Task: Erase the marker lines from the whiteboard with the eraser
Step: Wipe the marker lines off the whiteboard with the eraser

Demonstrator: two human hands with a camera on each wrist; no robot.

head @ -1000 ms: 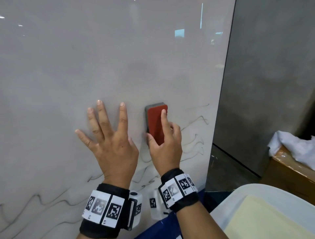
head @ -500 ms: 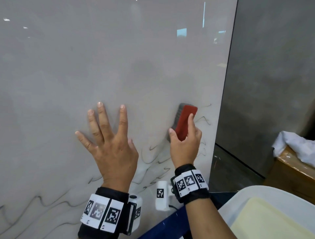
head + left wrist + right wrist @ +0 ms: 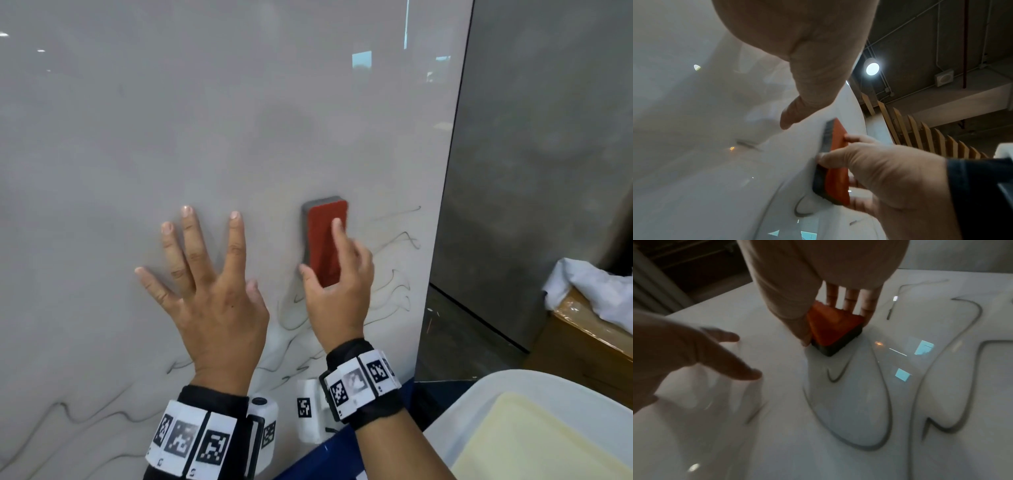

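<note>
A glossy whiteboard (image 3: 239, 120) stands upright and fills most of the head view. My right hand (image 3: 337, 284) grips a red eraser (image 3: 325, 236) with a dark felt pad and presses it flat on the board, thumb on its left edge, index finger along its back. The eraser (image 3: 836, 172) also shows side-on in the left wrist view and the eraser (image 3: 834, 327) from below in the right wrist view. Wavy black marker lines (image 3: 397, 277) run right of and below the eraser, and more marker lines (image 3: 85, 418) cross the lower left. My left hand (image 3: 209, 291) lies flat on the board, fingers spread.
The board's right edge (image 3: 442, 240) meets a grey wall (image 3: 548, 171). A wooden box with a white cloth (image 3: 596, 287) sits at the right. A white chair with a yellowish seat (image 3: 534, 435) is at the lower right, close to my right forearm.
The eraser swept right toward the board's edge half a second ago and has come back left to its earlier spot. Part of the lines near it has faded. My left hand stayed put.
</note>
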